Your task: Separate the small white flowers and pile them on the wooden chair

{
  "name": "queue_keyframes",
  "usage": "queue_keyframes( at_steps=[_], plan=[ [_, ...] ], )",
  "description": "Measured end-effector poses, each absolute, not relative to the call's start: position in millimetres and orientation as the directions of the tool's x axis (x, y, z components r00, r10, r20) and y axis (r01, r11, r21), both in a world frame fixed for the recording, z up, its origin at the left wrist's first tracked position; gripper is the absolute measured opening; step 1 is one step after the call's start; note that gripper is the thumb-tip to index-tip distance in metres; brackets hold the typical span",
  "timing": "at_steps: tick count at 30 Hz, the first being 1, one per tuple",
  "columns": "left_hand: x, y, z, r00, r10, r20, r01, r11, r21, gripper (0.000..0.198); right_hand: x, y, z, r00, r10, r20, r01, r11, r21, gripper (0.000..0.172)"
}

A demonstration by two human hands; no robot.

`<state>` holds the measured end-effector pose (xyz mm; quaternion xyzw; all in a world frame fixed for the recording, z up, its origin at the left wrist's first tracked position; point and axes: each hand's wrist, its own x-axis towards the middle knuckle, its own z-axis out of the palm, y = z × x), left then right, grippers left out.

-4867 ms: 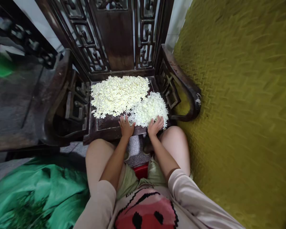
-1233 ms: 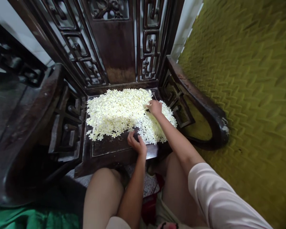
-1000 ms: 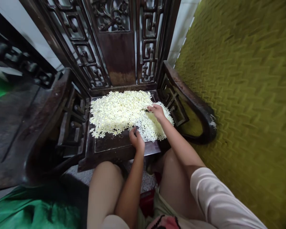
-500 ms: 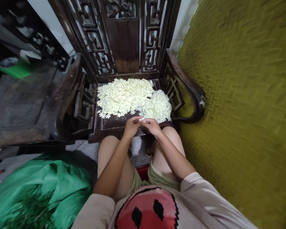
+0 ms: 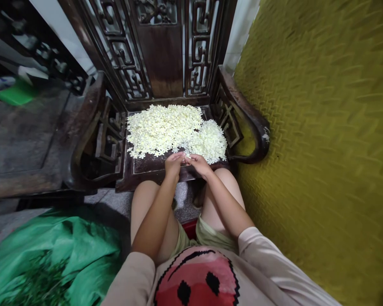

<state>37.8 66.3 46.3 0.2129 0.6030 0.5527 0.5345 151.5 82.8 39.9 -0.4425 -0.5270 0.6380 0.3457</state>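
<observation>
Both of my hands meet at the front edge of the dark wooden chair seat [image 5: 153, 165], just in front of the flowers. My left hand [image 5: 173, 164] is closed in a pinch; what sits in its fingers is too small to make out. At the fingertips of my right hand [image 5: 199, 164], also pinched, shows a small white flower [image 5: 187, 156]. Beyond them a wide heap of creamy white flowers [image 5: 162, 127] covers much of the seat. A smaller, whiter flower pile [image 5: 209, 140] adjoins it on the right, close to my right hand.
Curved armrests [image 5: 258, 140] flank the seat, and a carved backrest [image 5: 161, 59] rises behind. On the right stands a yellow textured surface [image 5: 322, 148]. A green sack [image 5: 79, 238] with leafy stems lies at lower left. A green container [image 5: 14, 93] rests on the left-hand table [image 5: 22, 140].
My fingers have drawn slightly apart and turned, and a white flower now shows between the fingertips. The camera view has shifted a little.
</observation>
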Motion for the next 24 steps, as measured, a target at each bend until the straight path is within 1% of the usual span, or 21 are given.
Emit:
queue_keyframes(
  at_steps=[2,4,5,7,8,10,12,13,15,16,18,20,22,24],
  plan=[
    [45,76,36,-0.38,0.839,-0.389,-0.283,0.295,0.913,0.029,157,90,31,-0.333,0.918,-0.213,0.118,-0.183,-0.976,0.032],
    [49,89,23,-0.427,0.823,-0.375,-0.202,0.317,0.927,0.027,163,101,25,-0.236,0.945,-0.225,0.324,-0.141,-0.935,0.031],
    [48,97,16,-0.453,0.811,-0.37,-0.151,0.339,0.929,0.026,167,107,22,-0.175,0.959,-0.221,0.452,-0.121,-0.884,0.029],
    [41,113,3,-0.492,0.788,-0.369,-0.023,0.412,0.911,0.022,174,120,20,-0.082,0.975,-0.206,0.675,-0.097,-0.731,0.022],
    [35,121,-3,-0.497,0.784,-0.372,0.06,0.459,0.887,0.021,177,127,20,-0.056,0.977,-0.203,0.75,-0.093,-0.655,0.018],
    [21,132,-14,-0.483,0.802,-0.35,0.276,0.519,0.809,0.022,183,140,20,-0.017,0.979,-0.203,0.836,-0.098,-0.54,0.013],
    [9,136,-23,-0.441,0.856,-0.268,0.51,0.485,0.71,0.024,187,151,20,0.029,0.978,-0.206,0.873,-0.125,-0.472,0.012],
    [4,136,-27,-0.407,0.889,-0.212,0.613,0.438,0.658,0.025,188,155,20,0.051,0.975,-0.215,0.88,-0.145,-0.452,0.015],
    [-1,132,-34,-0.309,0.943,-0.125,0.773,0.325,0.545,0.029,188,159,21,0.077,0.973,-0.219,0.884,-0.169,-0.437,0.027],
    [-2,130,-36,-0.254,0.962,-0.104,0.829,0.272,0.488,0.029,187,159,22,0.082,0.976,-0.2,0.883,-0.164,-0.439,0.034],
    [-2,126,-40,-0.169,0.98,-0.1,0.899,0.195,0.392,0.026,185,158,25,0.08,0.99,-0.112,0.878,-0.123,-0.463,0.043],
    [-1,124,-41,-0.138,0.985,-0.107,0.924,0.167,0.343,0.019,182,156,28,0.061,0.997,-0.043,0.852,-0.074,-0.518,0.044],
    [0,123,-42,-0.161,0.98,-0.118,0.918,0.192,0.348,0.013,181,153,31,0.02,0.998,-0.066,0.798,-0.056,-0.601,0.039],
    [1,122,-42,-0.236,0.961,-0.142,0.872,0.274,0.406,0.012,182,150,31,-0.036,0.989,-0.143,0.733,-0.071,-0.676,0.034]
  ],
)
